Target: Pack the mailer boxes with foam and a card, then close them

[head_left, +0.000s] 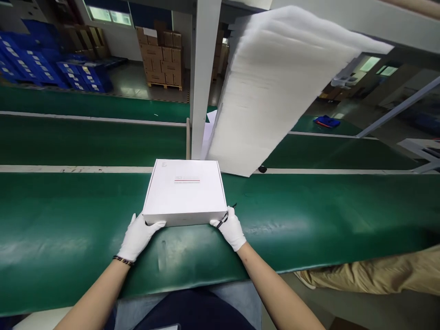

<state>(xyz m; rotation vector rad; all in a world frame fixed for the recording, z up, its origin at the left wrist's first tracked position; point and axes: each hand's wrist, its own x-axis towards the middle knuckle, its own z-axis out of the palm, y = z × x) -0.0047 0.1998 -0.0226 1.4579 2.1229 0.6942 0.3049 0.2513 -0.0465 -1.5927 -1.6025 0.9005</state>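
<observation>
Left hand (137, 236) and right hand (231, 229) gripping a white box (185, 190)

Left one's hugging the near left corner. Box is sitting over the green mat (309, 220). Right one's holding the other near corner, plus a thin black pen-ish thing (222, 219). White foam sheets (271, 91) are leaning further right.

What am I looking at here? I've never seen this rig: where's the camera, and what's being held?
There's no machine: one camera, worn on a person's head, looks forward and down at their own hands. The gloved left hand and gloved right hand hold the near corners of a white box over a green work surface; whether it's lifted is hard to tell. A slim black item is in the right fingers. Beyond stands a slanted stack of white sheets. Another person's tan trousers show at right.
</observation>
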